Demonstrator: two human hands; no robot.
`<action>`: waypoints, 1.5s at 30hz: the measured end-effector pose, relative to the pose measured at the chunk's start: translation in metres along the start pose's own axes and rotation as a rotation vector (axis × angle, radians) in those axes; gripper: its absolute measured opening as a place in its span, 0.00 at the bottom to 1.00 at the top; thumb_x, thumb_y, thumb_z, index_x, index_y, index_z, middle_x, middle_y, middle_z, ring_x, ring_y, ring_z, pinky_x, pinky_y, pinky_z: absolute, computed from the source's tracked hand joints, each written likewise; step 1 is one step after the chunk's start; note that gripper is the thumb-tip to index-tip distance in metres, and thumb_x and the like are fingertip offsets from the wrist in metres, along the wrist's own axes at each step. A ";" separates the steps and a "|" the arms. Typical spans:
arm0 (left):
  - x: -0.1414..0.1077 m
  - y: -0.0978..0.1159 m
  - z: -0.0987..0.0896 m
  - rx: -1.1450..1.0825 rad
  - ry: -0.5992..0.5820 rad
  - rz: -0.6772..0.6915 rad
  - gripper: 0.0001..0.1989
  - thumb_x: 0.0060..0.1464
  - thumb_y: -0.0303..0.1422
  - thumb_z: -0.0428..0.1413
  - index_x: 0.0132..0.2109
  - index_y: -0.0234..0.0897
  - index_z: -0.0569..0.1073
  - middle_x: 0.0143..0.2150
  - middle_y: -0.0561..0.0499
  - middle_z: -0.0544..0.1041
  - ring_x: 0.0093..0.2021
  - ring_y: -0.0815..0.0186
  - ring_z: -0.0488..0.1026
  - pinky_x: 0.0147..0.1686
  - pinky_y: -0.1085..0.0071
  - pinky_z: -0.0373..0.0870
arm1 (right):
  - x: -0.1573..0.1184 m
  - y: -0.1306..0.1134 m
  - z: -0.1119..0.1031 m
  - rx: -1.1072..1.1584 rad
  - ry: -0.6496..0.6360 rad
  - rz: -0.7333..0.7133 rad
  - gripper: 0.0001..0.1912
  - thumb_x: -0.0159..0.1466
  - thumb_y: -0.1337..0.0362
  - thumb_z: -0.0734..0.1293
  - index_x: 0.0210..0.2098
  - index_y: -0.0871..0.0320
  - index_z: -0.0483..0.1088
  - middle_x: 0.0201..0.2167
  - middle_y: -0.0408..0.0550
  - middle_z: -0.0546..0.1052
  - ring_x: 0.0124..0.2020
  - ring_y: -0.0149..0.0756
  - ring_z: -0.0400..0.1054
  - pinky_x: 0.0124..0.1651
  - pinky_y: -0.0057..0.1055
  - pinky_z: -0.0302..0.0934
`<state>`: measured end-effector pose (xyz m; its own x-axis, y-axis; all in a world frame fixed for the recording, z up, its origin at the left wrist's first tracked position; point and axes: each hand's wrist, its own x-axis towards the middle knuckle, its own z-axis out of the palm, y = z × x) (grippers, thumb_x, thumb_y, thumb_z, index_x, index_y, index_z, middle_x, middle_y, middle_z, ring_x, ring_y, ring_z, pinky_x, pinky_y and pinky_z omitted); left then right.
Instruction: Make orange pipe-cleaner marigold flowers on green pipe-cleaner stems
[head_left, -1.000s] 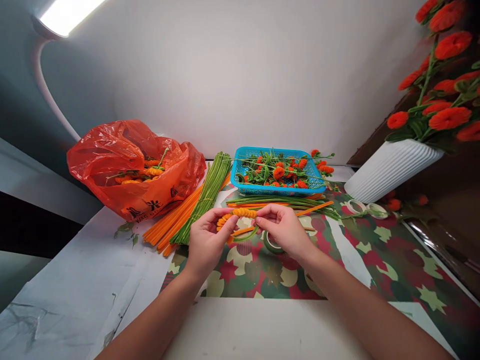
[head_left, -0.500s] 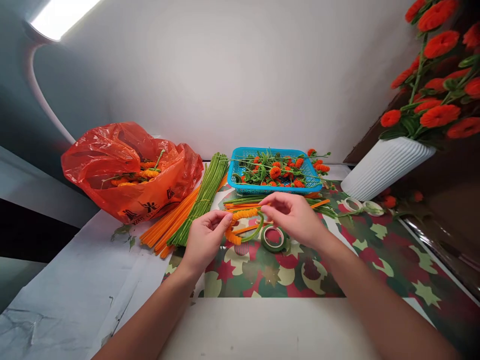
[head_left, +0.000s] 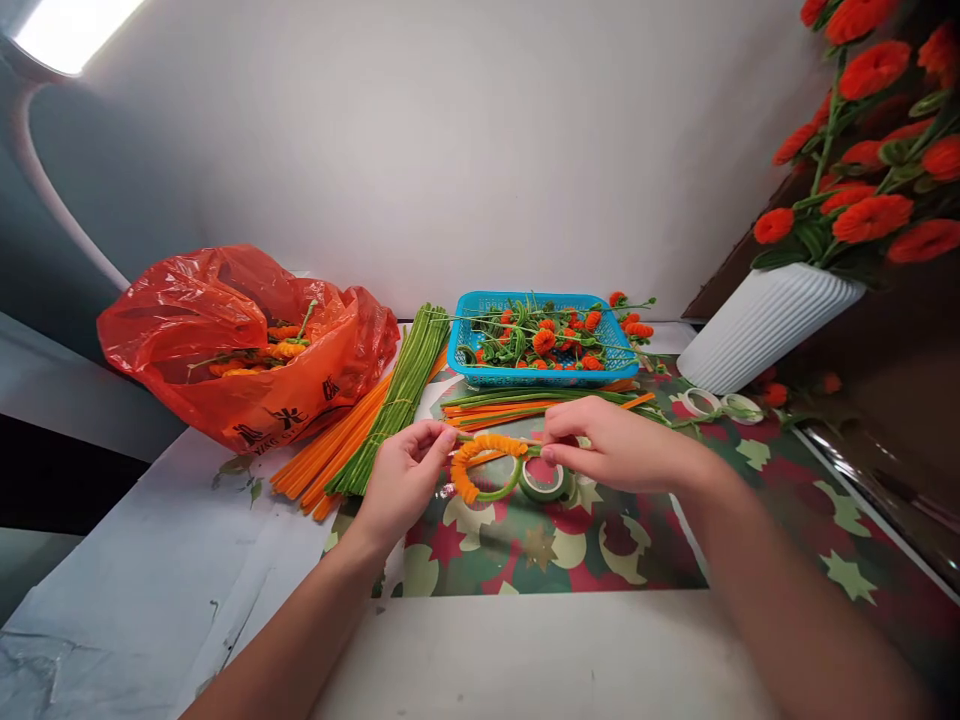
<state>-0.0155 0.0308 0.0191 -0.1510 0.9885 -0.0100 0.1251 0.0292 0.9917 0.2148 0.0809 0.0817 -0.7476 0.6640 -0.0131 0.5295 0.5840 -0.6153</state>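
By the fingertips of left hand (head_left: pixel 409 475) and right hand (head_left: pixel 615 445), an orange-and-green loop (head_left: pixel 491 443) is pinched above the patterned mat (head_left: pixel 517 550): partly coiled orange, a green stretch left bare; beyond, seemingly finished flowers (head_left: pixel 544 342) are held in the blue basket (head_left: pixel 540 377).

Glaring lamp (head_left: pixel 75 32), dim right edge

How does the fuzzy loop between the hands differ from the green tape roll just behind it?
Colour: the fuzzy loop is mostly orange with a green stretch; the green tape roll has a pale core.
Surface: the loop is ridged and coiled, the roll plainer.
Pose: the loop is held between left hand and right hand; the roll rests on the patterned mat.
Both surround an open middle.
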 end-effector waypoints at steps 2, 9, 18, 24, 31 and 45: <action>0.002 0.000 -0.002 -0.043 0.003 -0.035 0.18 0.48 0.47 0.61 0.31 0.34 0.75 0.30 0.48 0.79 0.34 0.61 0.77 0.34 0.69 0.75 | -0.004 0.001 -0.007 0.013 -0.040 0.034 0.16 0.63 0.67 0.61 0.19 0.58 0.64 0.23 0.42 0.66 0.23 0.28 0.57 0.24 0.26 0.50; 0.003 -0.001 -0.009 -0.123 -0.019 -0.062 0.18 0.52 0.46 0.59 0.42 0.35 0.75 0.45 0.43 0.79 0.49 0.54 0.74 0.43 0.64 0.74 | -0.003 0.001 -0.015 0.087 -0.093 0.138 0.14 0.65 0.62 0.59 0.23 0.59 0.64 0.25 0.41 0.66 0.24 0.28 0.56 0.25 0.25 0.50; -0.006 0.001 -0.003 -0.059 -0.661 -0.187 0.23 0.54 0.48 0.57 0.50 0.37 0.75 0.46 0.43 0.80 0.40 0.61 0.77 0.36 0.71 0.73 | 0.010 -0.004 0.018 0.153 -0.209 0.017 0.13 0.64 0.64 0.58 0.23 0.59 0.63 0.22 0.39 0.62 0.23 0.27 0.54 0.25 0.25 0.47; -0.012 -0.004 0.005 -0.079 -0.780 -0.339 0.25 0.56 0.52 0.52 0.32 0.31 0.74 0.25 0.46 0.79 0.21 0.71 0.72 0.18 0.80 0.62 | 0.026 -0.002 0.040 0.222 -0.119 -0.092 0.16 0.65 0.64 0.59 0.21 0.59 0.57 0.21 0.38 0.60 0.24 0.26 0.53 0.26 0.25 0.46; -0.013 0.002 0.003 -0.168 -0.791 -0.453 0.25 0.55 0.52 0.53 0.27 0.33 0.71 0.21 0.49 0.77 0.16 0.71 0.70 0.14 0.78 0.62 | 0.019 0.020 0.008 0.271 -0.029 0.066 0.16 0.65 0.58 0.60 0.24 0.59 0.63 0.21 0.39 0.61 0.23 0.27 0.52 0.25 0.25 0.47; -0.006 -0.002 0.008 -0.359 -0.425 -0.312 0.20 0.45 0.40 0.67 0.43 0.35 0.76 0.33 0.51 0.76 0.27 0.73 0.69 0.24 0.80 0.65 | 0.014 0.024 -0.002 0.146 0.298 0.102 0.15 0.64 0.60 0.59 0.25 0.59 0.67 0.23 0.41 0.67 0.23 0.28 0.57 0.27 0.26 0.50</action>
<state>-0.0067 0.0261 0.0165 0.2843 0.9161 -0.2826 -0.2094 0.3470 0.9142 0.2184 0.1055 0.0684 -0.5328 0.8350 0.1371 0.5160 0.4490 -0.7295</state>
